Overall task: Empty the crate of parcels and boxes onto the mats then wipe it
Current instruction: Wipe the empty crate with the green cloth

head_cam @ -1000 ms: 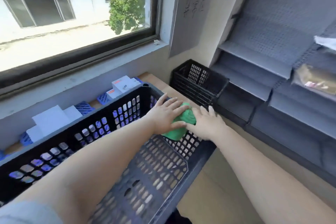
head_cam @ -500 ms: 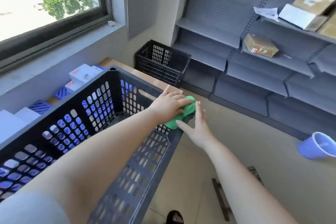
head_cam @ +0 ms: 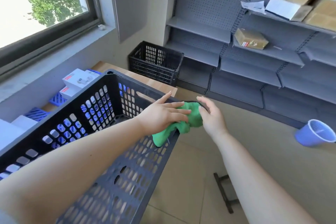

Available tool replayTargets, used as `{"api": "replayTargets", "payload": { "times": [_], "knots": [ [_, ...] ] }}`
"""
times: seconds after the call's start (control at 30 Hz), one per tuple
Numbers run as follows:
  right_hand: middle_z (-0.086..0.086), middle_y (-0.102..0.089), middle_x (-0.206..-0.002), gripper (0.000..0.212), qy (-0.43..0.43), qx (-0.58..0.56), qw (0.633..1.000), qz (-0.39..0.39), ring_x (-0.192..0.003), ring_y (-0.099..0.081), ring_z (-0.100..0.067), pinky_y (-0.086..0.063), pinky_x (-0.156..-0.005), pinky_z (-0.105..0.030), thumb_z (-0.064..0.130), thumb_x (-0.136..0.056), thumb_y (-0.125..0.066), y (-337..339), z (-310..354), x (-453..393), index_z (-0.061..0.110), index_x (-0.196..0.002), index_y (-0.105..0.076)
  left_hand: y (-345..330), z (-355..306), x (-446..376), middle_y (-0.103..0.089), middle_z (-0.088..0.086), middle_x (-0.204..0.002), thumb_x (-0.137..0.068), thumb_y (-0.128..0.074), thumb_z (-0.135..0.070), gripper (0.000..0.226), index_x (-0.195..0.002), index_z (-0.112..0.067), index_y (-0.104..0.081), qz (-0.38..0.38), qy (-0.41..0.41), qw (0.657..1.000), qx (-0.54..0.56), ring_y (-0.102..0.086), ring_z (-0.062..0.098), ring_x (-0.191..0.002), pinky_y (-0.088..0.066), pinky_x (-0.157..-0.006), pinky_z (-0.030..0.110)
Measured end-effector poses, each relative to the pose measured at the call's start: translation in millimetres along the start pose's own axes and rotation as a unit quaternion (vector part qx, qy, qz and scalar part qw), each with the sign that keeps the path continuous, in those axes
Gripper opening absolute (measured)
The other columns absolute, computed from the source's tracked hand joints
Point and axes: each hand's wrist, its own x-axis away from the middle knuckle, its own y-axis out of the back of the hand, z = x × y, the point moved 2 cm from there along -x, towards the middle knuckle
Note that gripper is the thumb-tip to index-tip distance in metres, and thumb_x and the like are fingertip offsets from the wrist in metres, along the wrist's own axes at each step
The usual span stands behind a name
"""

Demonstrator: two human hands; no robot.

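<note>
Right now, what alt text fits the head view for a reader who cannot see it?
A person's left hand presses a green cloth onto the rim of a dark perforated crate, while the right hand hovers open beside the cloth. White boxes lie on blue mats beyond the crate, under a window.
</note>
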Motion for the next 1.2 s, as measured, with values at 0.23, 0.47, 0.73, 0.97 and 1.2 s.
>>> {"api": "replayTargets", "payload": {
  "times": [0.23,0.47,0.73,0.97,1.2],
  "knots": [
    [0.001,-0.062,-0.104,0.024,0.008,0.06,0.996,0.064,-0.09,-0.054,-0.006,-0.039,-0.078,-0.015,0.005,-0.086,-0.069,-6,8,12,0.023,-0.102,-0.068,12,-29,16,-0.041,0.002,-0.154,-0.102,-0.03,-0.051,0.052,-0.144,-0.022,-0.043,0.087,0.196,0.973,0.09,-0.036,0.024,-0.142,-0.015,-0.121,0.05],
    [0.007,-0.061,-0.116,0.034,0.084,0.159,0.982,0.061,-0.118,-0.05,-0.022,-0.038,-0.103,-0.029,0.007,-0.083,-0.065,-14,8,10,0.032,-0.106,-0.067,-24,-76,-25,0.007,0.014,-0.165,-0.102,-0.045,-0.042,0.083,-0.157,-0.018,0.012,0.207,0.486,0.847,0.052,0.008,0.033,-0.152,-0.007,-0.12,0.058],
    [0.001,-0.05,-0.147,0.034,0.089,0.192,0.974,0.075,-0.147,-0.022,-0.025,-0.018,-0.118,-0.032,0.002,-0.096,-0.045,-20,15,-18,0.016,-0.112,-0.071,-30,-87,-24,0.008,0.017,-0.164,-0.096,-0.051,-0.013,0.089,-0.155,-0.011,0.015,0.216,0.478,0.847,-0.089,0.012,0.035,-0.151,-0.002,-0.119,0.061],
    [0.017,-0.021,-0.157,0.039,0.246,0.246,0.895,0.28,-0.152,0.005,-0.014,0.001,-0.123,-0.047,0.032,-0.105,-0.038,-42,30,-39,0.025,-0.14,-0.054,-24,-81,-22,-0.007,0.009,-0.166,-0.094,-0.044,-0.062,0.09,-0.158,-0.015,0.0,0.144,0.585,0.798,-0.005,0.004,0.031,-0.152,0.002,-0.117,0.063],
    [0.021,-0.009,-0.161,0.073,0.289,0.353,0.807,0.374,-0.151,0.015,-0.012,0.011,-0.121,-0.05,0.072,-0.092,-0.002,-54,21,-47,0.041,-0.15,-0.033,-27,-85,-23,-0.006,0.008,-0.166,-0.097,-0.039,-0.061,0.085,-0.158,-0.014,-0.005,0.155,0.61,0.773,-0.086,0.005,0.029,-0.153,0.003,-0.118,0.063]
  ]
}}
